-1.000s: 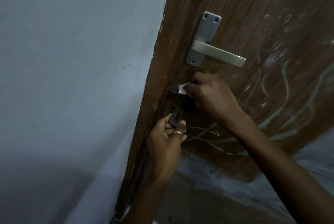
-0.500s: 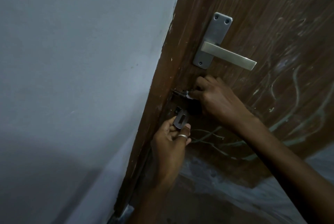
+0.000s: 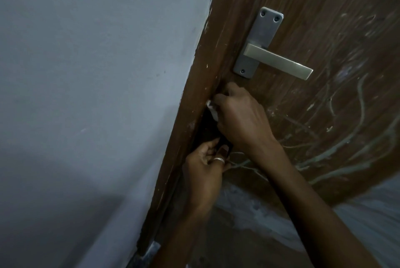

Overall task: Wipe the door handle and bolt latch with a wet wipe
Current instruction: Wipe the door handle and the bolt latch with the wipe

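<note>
The wet wipe (image 3: 211, 110) is a thin, limp, damp sheet, light and easily torn, so it probably works best wadded behind the fingertips. Only a white corner shows, poking out of the right hand (image 3: 242, 120), whose grip is curled closed round it and pressed to the upper end of the bolt latch (image 3: 206, 129), low on the door's edge below the door handle (image 3: 279, 61). The latch is dark, rigid metal with edges that could snag the wipe, and most of it is lost in shadow. The left hand (image 3: 205, 170), with a ring (image 3: 218, 160) on one finger, has its grip pinched on what seems to be the latch's loose hanging piece. The door frame (image 3: 194, 105) crowds in just beside the latch, and the two hands sit close enough to hamper each other. Pale scrawls mark the door (image 3: 324, 29).
</note>
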Demonstrator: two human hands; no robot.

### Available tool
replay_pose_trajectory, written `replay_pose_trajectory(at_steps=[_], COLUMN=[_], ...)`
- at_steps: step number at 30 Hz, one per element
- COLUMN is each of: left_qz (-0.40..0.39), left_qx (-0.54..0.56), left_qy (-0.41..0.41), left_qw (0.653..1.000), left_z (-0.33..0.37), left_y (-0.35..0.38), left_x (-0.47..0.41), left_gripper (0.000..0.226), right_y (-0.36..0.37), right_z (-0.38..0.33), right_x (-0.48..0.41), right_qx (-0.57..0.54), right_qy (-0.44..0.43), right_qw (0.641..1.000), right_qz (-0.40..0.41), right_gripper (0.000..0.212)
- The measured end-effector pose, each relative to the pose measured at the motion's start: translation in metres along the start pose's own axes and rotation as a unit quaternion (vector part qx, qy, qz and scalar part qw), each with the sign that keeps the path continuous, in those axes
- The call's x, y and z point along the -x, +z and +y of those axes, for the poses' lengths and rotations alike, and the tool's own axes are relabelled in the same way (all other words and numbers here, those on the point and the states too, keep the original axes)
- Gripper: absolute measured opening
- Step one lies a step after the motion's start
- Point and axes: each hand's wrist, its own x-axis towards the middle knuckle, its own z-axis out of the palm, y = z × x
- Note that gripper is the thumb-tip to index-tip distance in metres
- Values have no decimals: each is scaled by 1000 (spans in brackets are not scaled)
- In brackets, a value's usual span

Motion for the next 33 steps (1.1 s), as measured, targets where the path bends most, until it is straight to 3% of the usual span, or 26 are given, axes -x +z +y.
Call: replay_pose_trajectory(at_steps=[9, 20, 24, 29, 33], left_qz=[40, 40, 28, 17, 19], left_qx=[-47, -52, -35, 5, 11], left_qy=[25, 29, 22, 6, 7], left_qw=[998, 997, 999, 1000, 1000], left_z=[3, 5, 3, 1, 2], left_y=[-5, -7, -9, -11, -10], left_x=[-7, -7, -11, -13, -10], left_gripper=[34, 43, 28, 20, 17], right_y=[-3, 4, -16, -39, -19], right_z=[-20, -34, -19, 26, 19], right_x=[-6, -5, 4, 26, 26], right_qx=[62, 135, 53, -48, -57], right_qy=[62, 57, 63, 80, 42], right_qw=[995, 989, 997, 995, 997], right_qz=[-51, -12, -9, 20, 22], right_gripper=[13, 19, 9, 34, 27])
